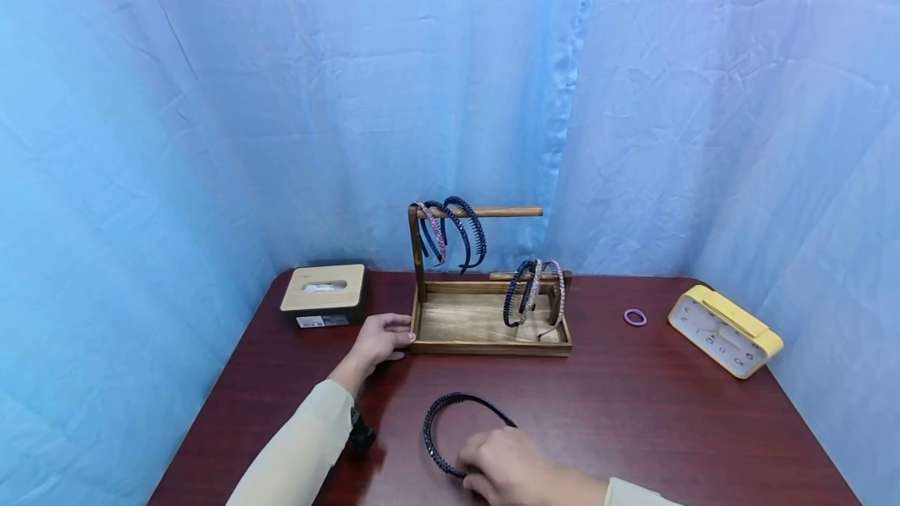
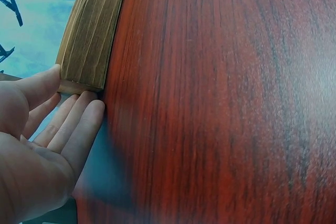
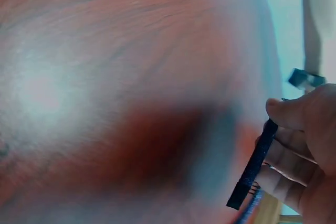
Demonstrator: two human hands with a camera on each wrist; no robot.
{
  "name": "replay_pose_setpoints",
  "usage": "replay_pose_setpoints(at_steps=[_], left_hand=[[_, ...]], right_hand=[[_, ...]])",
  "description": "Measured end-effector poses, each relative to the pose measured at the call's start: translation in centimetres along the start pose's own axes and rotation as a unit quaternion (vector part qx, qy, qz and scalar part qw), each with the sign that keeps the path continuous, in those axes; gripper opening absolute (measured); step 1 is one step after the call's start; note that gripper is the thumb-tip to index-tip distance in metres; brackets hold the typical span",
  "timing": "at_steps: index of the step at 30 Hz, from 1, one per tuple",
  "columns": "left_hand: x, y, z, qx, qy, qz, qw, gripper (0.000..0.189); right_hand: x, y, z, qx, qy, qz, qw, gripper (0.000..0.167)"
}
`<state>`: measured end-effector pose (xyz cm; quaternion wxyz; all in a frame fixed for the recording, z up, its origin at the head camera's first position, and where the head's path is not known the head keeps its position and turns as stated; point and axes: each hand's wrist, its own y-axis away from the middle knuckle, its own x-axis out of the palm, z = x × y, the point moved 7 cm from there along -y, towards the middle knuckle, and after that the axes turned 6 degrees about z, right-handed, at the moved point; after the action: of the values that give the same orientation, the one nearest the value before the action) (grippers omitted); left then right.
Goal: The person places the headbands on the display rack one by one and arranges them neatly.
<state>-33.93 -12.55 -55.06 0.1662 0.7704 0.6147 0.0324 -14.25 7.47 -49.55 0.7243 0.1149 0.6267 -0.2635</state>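
In the head view my right hand point(image 1: 509, 465) pinches one side of a black toothed headband point(image 1: 430, 428) low over the front of the table. The right wrist view shows a dark end of this headband point(image 3: 252, 166) between the thumb and fingers. My left hand point(image 1: 380, 340) touches the left end of a wooden headband stand point(image 1: 492, 348). Its fingers point(image 2: 79, 135) lie nearly straight against the corner of the base in the left wrist view. Several headbands point(image 1: 464, 233) hang on the tall bar, and more headbands point(image 1: 534, 295) hang on the low bar.
A tissue box point(image 1: 323, 299) with a wooden lid stands to the left of the stand. Off to the right lie a purple ring point(image 1: 635, 317) and a yellow clock point(image 1: 726, 332). Blue curtains point(image 1: 422, 100) surround the dark red table point(image 1: 633, 420).
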Motion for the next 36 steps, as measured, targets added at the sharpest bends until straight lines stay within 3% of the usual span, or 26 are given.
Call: replay_pose_setpoints(at_steps=[5,8,10,13,17,25,36], left_hand=[[0.0,0.0,0.0,0.0,-0.002,0.002,1.0,0.043],[0.0,0.0,-0.1,-0.001,-0.002,0.001,1.0,0.043],[0.0,0.0,-0.1,0.0,-0.004,0.0,1.0,0.043],[0.0,-0.1,-0.2,0.002,-0.006,0.0,1.0,0.043],[0.0,0.0,-0.1,0.001,-0.001,0.0,1.0,0.043],[0.1,0.0,0.1,-0.001,-0.001,-0.001,1.0,0.043],[0.1,-0.1,0.1,-0.002,0.004,0.0,1.0,0.043]], right_hand=[[-3.6,0.4,-0.4,0.036,-0.035,-0.058,0.9971,0.015],[-5.5,0.9,-1.2,0.068,-0.113,-0.083,0.9878,0.013],[-6.5,1.3,-1.8,0.085,-0.172,-0.095,0.9767,0.01],[-7.6,1.8,-2.7,0.105,-0.267,-0.108,0.9519,0.006],[-9.2,2.4,-3.6,0.12,-0.331,-0.144,0.9247,0.005],[-12.4,3.0,-4.9,0.137,-0.308,-0.229,0.9131,0.009],[-15.2,3.1,-8.1,0.19,-0.264,-0.344,0.8809,0.012]])
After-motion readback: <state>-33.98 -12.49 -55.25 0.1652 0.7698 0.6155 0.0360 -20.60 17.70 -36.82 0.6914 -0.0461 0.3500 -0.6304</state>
